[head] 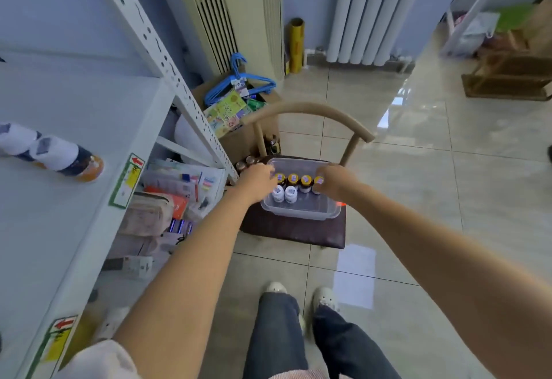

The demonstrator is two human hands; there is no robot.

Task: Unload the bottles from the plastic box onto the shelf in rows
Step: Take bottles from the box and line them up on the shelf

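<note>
Both hands reach down into the clear plastic box (300, 212) that sits on the dark seat of a wooden chair (310, 111). Left hand (259, 178) is at the box's left end, its fingers curled down over the leftmost yellow-capped bottle (280, 179); whether it has actually closed on it cannot be told. Right hand (334, 181) is at the right end, fingers wrapped round the last yellow-capped bottle (318, 184) in that row. Between the hands stand two more yellow-capped bottles (299, 182), with two white bottles (284, 193) just in front. On the white shelf (74, 127) to the left lie bottles on their side (53, 153).
</note>
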